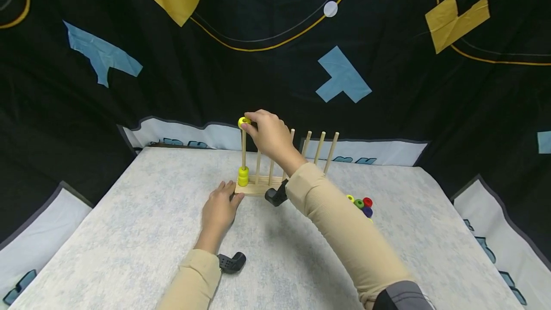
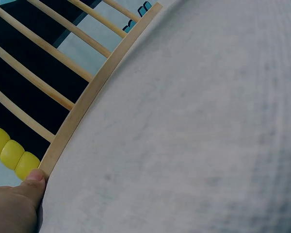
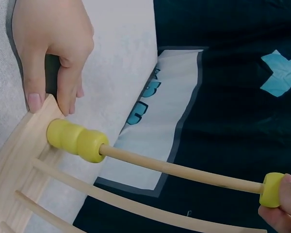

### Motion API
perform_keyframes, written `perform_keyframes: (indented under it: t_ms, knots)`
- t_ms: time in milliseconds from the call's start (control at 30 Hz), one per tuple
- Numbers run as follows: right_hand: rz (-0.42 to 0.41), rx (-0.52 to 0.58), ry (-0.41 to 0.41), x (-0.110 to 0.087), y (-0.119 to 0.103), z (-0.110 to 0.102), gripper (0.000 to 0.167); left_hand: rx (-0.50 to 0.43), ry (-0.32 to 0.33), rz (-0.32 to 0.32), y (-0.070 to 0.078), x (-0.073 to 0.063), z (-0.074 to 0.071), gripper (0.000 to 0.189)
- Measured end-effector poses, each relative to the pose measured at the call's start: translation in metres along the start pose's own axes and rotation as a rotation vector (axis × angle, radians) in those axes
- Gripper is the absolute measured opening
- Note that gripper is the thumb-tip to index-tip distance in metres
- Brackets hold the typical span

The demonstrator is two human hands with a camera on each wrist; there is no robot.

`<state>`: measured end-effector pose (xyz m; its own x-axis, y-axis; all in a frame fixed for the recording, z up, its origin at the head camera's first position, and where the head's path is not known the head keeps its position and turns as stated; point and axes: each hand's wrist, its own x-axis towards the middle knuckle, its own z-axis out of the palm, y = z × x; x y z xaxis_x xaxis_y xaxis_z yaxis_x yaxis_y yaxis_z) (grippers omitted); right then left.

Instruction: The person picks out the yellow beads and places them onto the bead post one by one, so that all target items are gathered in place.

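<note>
A wooden peg rack (image 1: 255, 190) stands on the table, several upright pegs rising from its flat base. My left hand (image 1: 217, 209) grips the left end of that base; in the right wrist view, thumb and fingers (image 3: 64, 90) lie on opposite sides of it. Three yellow beads (image 3: 70, 138) sit stacked at the bottom of the leftmost peg (image 3: 184, 170). My right hand (image 1: 270, 135) pinches another yellow bead (image 3: 270, 190) between thumb and fingers, right at the top of this same peg. The right hand and forearm hide part of the rack in the head view.
Loose beads in red (image 1: 368, 202), green (image 1: 359, 203), purple (image 1: 367, 212) and yellow (image 1: 350, 198) lie on the table (image 1: 430, 243) to the right, partly behind my right sleeve. A black cloth (image 1: 258, 85) hangs behind the table's far edge.
</note>
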<state>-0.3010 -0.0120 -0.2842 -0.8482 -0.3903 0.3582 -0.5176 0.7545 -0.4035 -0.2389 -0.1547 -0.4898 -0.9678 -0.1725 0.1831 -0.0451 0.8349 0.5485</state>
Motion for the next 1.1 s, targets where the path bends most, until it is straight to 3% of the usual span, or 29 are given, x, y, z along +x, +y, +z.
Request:
perform_keyframes:
  t_ms: [600, 900, 1100]
  knots:
    - [-0.008, -0.049, -0.02, -0.003, 0.007, 0.006, 0.035, 0.009, 0.002, -0.011, 0.002, 0.0, 0.0, 0.056]
    - [-0.015, -0.037, 0.026, -0.005, 0.012, 0.006, 0.033, 0.012, 0.0, -0.011, 0.003, 0.0, -0.001, 0.056]
    - [-0.062, -0.01, 0.068, -0.014, 0.017, 0.003, 0.034, 0.011, -0.002, -0.008, 0.002, -0.001, -0.001, 0.056]
